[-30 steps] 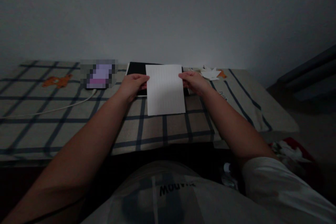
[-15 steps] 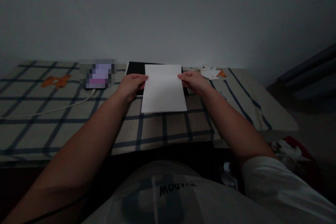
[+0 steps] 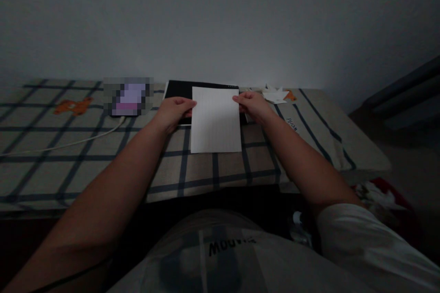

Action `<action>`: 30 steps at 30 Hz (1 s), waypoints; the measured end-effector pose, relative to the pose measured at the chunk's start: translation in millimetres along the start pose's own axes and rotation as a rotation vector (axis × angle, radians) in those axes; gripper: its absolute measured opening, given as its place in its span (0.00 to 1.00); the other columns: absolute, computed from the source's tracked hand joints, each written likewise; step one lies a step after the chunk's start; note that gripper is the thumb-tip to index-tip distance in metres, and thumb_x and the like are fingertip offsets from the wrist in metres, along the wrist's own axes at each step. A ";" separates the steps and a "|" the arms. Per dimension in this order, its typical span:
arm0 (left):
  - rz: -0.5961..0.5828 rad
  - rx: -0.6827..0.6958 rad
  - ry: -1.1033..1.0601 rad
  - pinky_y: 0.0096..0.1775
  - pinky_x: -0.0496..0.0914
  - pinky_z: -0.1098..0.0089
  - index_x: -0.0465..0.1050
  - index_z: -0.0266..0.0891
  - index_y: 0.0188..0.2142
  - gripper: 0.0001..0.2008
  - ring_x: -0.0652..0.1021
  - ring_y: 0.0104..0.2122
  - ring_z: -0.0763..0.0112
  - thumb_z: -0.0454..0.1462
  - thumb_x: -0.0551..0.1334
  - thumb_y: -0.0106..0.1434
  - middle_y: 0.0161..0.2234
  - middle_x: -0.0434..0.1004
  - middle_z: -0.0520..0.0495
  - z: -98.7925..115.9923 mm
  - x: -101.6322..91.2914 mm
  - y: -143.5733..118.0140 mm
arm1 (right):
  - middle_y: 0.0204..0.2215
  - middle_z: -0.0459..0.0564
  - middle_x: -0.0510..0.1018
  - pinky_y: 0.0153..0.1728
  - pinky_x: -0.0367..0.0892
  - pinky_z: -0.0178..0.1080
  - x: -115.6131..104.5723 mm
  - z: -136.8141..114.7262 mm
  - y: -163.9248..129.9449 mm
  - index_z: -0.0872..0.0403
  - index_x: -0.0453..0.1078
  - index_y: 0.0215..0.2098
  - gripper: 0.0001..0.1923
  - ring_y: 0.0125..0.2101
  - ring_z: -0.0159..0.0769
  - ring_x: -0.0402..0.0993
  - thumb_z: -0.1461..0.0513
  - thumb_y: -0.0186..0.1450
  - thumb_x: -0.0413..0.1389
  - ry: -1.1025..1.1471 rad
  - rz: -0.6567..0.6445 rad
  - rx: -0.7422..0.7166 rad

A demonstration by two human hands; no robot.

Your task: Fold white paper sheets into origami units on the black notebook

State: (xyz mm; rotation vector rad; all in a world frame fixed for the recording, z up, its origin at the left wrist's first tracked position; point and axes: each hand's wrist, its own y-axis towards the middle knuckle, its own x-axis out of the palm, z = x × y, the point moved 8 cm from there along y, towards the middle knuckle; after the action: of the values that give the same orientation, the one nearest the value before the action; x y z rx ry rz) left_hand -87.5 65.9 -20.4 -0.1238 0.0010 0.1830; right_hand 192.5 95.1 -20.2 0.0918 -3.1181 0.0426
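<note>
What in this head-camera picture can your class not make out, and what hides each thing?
- Object left of the black pad: pixelated.
- Folded white paper behind the right hand: too small, dim.
- Left hand fingertips: behind the paper sheet.
- Shirt print: upside down, dim.

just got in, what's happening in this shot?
A person seated at a checked cloth surface holds a white lined sheet of paper by its top corners, the left hand at the left edge and the right hand at the right. The sheet's upper part overlaps a black pad lying by the wall. A folded white paper shape sits to the right, and a white cable runs across the cloth on the left.
</note>
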 end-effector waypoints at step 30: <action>-0.020 -0.019 -0.052 0.40 0.77 0.72 0.80 0.36 0.26 0.13 0.77 0.27 0.77 0.23 0.70 0.64 0.26 0.80 0.51 1.6 1.6 -3.0 | 0.26 0.39 0.76 0.32 0.73 0.32 -1.7 -1.5 0.3 0.50 0.69 0.29 0.17 0.26 0.26 0.71 0.66 0.65 0.73 0.087 0.025 -0.003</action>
State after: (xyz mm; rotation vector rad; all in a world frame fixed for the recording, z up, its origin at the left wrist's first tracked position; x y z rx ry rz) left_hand -85.4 63.5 -18.4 -0.1378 -0.0533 0.1666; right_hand 194.2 95.4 -18.8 0.0489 -3.0324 0.0408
